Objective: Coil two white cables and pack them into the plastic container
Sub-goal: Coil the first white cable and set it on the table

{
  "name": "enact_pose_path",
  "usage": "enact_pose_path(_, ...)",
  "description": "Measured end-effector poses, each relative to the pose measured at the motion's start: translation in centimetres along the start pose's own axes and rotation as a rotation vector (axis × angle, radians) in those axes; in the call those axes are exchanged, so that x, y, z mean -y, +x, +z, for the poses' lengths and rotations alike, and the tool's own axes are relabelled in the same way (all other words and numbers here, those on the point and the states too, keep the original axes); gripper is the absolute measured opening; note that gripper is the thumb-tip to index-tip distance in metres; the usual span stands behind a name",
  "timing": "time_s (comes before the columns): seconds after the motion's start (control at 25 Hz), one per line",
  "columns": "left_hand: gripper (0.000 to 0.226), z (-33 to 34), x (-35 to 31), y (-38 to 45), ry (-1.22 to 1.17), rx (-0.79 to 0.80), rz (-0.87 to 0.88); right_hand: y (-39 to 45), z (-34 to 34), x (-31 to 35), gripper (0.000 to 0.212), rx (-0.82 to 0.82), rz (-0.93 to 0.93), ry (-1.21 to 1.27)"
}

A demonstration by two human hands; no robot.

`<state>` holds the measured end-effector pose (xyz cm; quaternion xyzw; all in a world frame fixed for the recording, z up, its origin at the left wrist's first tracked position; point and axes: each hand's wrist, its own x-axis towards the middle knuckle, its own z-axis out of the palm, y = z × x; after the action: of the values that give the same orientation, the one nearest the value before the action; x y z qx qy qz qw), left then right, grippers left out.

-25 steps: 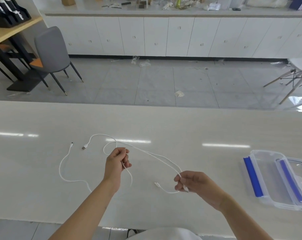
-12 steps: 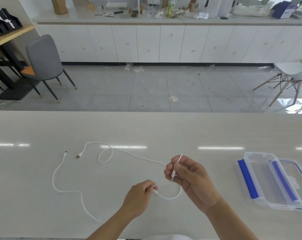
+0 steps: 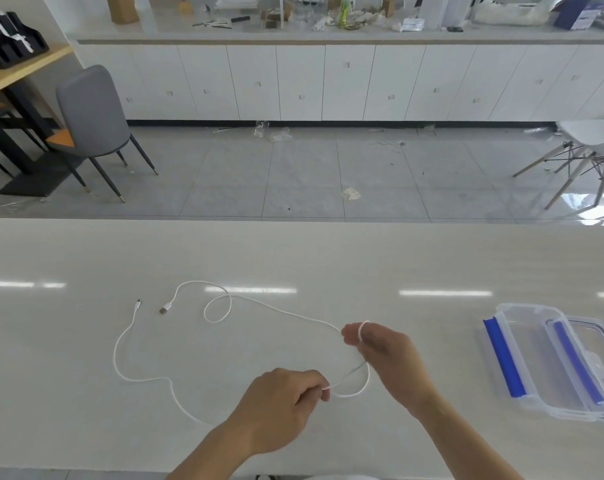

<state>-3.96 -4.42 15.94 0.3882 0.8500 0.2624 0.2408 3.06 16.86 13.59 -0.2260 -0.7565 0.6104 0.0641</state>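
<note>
One white cable (image 3: 279,308) lies loose on the bench (image 3: 328,258), its near end looped over a finger of the right hand (image 3: 387,362) to start a coil. The left hand (image 3: 279,407) pinches the cable in its fingers (image 3: 323,391) to feed it round. The plastic container (image 3: 522,344) waits open at the right, well apart, ready for packing.

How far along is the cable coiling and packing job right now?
Nothing is packed: the plastic container sits at the table's right edge with no cable visible inside. In hand: the right hand has a first turn of a white cable over a finger, and the left hand pinches the loop. Most of the cable lies uncoiled on the table. Left: finish winding, coil the second cable, pack both.
</note>
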Motion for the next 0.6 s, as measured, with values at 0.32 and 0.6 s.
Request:
enact_pose_path(0.32,0.010,-5.6,1.3,1.6,-0.076,-0.121,0.092,-1.5,0.8,2.9,0.034,0.743,0.021,-0.146)
enact_pose_path(0.6,0.014,-3.6,2.3,3.0,-0.518,-0.203,0.061,-1.6,0.6,4.7,0.023,0.735,0.025,0.225)
